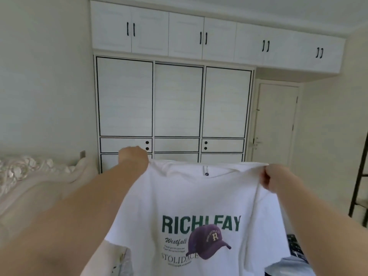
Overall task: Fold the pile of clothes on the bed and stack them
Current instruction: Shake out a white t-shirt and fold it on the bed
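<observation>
A white T-shirt (pixel 191 198) with green lettering and a purple cap print hangs spread out in the air in front of me, its front side facing me. My left hand (pixel 133 156) grips its left shoulder. My right hand (pixel 275 179) pinches its right shoulder at the same height. The shirt's lower part runs out of the frame at the bottom. A bit of other clothing (pixel 286 264), pale blue and dark, shows at the bottom right behind the shirt. The bed surface itself is hidden by the shirt and my arms.
A white wardrobe (pixel 175 100) with sliding doors fills the far wall. The carved cream headboard (pixel 37 176) is on the left. A closed white door (pixel 276 124) and a black ladder shelf (pixel 360 182) stand on the right.
</observation>
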